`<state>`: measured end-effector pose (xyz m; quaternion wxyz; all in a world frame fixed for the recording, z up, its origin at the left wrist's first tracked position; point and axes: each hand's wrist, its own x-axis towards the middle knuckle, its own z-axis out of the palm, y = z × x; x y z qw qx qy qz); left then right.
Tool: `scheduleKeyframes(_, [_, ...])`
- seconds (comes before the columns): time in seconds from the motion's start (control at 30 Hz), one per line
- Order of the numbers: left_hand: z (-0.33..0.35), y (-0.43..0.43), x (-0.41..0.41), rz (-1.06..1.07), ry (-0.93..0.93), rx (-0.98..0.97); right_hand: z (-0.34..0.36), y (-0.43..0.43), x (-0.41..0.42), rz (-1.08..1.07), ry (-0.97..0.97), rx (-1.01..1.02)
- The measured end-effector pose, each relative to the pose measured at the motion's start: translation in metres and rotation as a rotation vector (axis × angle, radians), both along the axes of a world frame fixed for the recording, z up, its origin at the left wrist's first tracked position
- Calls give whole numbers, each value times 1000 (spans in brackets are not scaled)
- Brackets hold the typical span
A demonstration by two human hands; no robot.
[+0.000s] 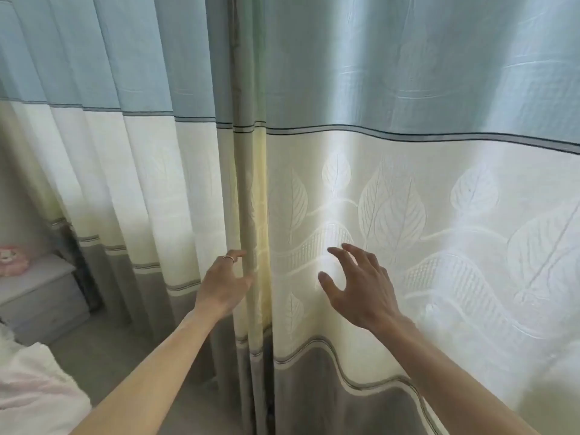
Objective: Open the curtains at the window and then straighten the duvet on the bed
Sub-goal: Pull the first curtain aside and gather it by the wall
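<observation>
Two closed curtains fill the view, blue at the top, cream with a leaf pattern in the middle, grey at the bottom. The left curtain [141, 183] and the right curtain [408, 215] meet at a vertical seam in the centre. My left hand [224, 284], wearing a ring, has its fingertips tucked behind the inner edge of the left curtain at the seam. My right hand [357, 287] hovers just in front of the right curtain with fingers spread, holding nothing. A corner of the white duvet [34, 394] shows at the bottom left.
A grey bedside cabinet [40, 296] stands at the left against the wall, with a pink item [12, 259] on top. Grey floor [103, 350] lies between the bed corner and the curtains.
</observation>
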<state>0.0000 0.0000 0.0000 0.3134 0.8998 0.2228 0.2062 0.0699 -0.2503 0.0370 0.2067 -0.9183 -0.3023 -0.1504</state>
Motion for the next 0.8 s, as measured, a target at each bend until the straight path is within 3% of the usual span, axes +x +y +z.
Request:
scheduleKeyframes(0.23, [-6, 30, 61, 97, -128, -65, 3, 76, 77, -4, 83, 68])
scheduleKeyframes(0.37, [-11, 50, 96, 124, -35, -67, 0, 125, 106, -145, 56, 158])
scheduleKeyframes(0.5, [-7, 68, 126, 122, -60, -61, 1, 159, 131, -213, 5, 264])
scheduleKeyframes(0.6, [1, 79, 140, 85, -61, -175, 0, 167, 149, -201, 42, 322])
scheduleKeyframes(0.73, [6, 86, 149, 111, -111, -166, -7, 151, 176, -184, 88, 501])
scheduleKeyframes(0.8, [4, 88, 152, 168, -224, -55, -11, 131, 186, -204, 186, 680])
